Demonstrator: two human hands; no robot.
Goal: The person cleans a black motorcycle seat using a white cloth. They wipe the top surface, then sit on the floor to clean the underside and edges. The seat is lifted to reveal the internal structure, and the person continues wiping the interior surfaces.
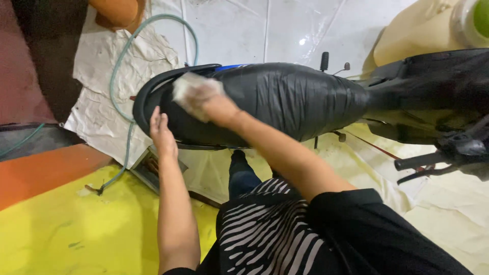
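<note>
Left hand (162, 133) flat; right hand (204, 102) clenched.

— Any packages, labels, signs or screens in your view?
— None I can make out. I look across the whole frame and find no box, sticker, placard or display anywhere.

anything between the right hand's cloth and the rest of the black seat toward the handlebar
Nothing visible. The right hand presses the white cloth on the black seat; its surface toward the handlebar lies bare.
</note>
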